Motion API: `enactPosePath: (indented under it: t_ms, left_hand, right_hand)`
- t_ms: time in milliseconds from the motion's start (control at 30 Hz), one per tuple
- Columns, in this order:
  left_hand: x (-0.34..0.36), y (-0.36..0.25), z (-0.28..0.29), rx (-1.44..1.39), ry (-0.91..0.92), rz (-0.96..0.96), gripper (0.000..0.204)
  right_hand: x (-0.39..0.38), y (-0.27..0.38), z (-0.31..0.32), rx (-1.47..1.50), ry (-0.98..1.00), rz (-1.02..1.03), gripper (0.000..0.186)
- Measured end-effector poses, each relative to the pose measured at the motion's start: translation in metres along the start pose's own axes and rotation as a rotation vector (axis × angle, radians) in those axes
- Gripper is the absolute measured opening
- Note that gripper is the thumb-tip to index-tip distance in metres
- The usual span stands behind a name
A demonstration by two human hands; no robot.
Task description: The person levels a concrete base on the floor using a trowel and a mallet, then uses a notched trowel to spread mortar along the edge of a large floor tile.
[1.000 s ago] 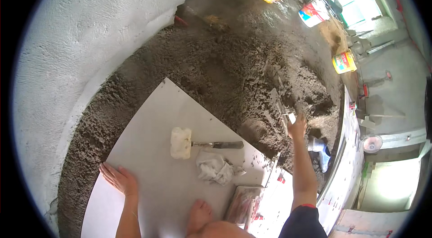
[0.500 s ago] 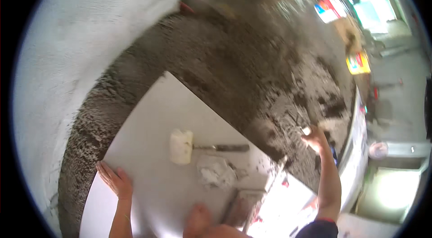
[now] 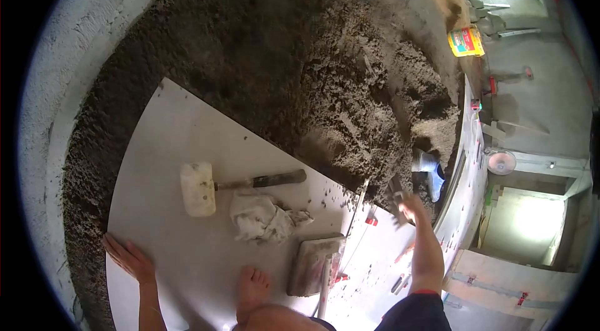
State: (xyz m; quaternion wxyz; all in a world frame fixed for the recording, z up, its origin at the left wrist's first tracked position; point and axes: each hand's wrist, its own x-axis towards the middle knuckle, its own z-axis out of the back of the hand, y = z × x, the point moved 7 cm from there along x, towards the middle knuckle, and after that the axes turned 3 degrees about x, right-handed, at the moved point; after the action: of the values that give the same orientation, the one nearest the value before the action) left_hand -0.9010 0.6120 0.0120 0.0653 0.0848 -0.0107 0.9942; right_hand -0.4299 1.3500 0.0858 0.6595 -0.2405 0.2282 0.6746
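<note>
My left hand (image 3: 129,259) lies flat, fingers stretched, on the left edge of a large pale tile (image 3: 169,137). My right hand (image 3: 410,207) is closed round the handle of a trowel (image 3: 396,192), whose blade is blurred by motion. The trowel is at the near edge of a heap of loose grey-brown mortar (image 3: 350,106), right of the tile. On the tile rest a white-headed mallet (image 3: 198,190) with a dark handle, and a crumpled white cloth (image 3: 262,217) just below it.
My bare foot (image 3: 253,287) is on the tile, beside a dirty flat block-like tool (image 3: 312,265). A blue-and-grey shoe (image 3: 433,178) lies beyond my right hand. A yellow bucket (image 3: 466,41) stands farther right. Along the left runs a rough wall (image 3: 81,68); laid tiles (image 3: 447,225) extend right.
My right hand has drawn the trowel back toward me, from over the mortar heap to its near edge. My left hand stays flat on the tile. The whole view has shifted.
</note>
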Motion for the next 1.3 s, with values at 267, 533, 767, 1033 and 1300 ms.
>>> enactPosePath:
  t_ms: [267,533,767,1033,1300]
  left_hand:
    - [-0.001,0.007,-0.004,-0.004,-0.010,0.005,0.055]
    - [-0.002,0.043,0.002,-0.261,0.263,0.030,0.060]
    - [0.011,0.112,0.114,-0.123,0.545,-0.583,0.029]
    - [-0.120,0.323,0.179,0.111,0.774,-0.206,0.023]
    - [-0.253,0.377,0.141,-0.124,0.376,0.285,0.041]
  right_hand:
    - [0.026,0.036,-0.007,0.436,0.002,-0.277,0.027]
    - [0.037,0.005,0.001,0.526,-0.154,-0.237,0.023]
    - [-0.009,0.142,0.036,0.300,-0.340,0.371,0.041]
    - [-0.250,0.399,-0.065,0.179,0.074,0.998,0.031]
    - [-0.511,0.560,-0.252,-0.417,0.440,1.241,0.037]
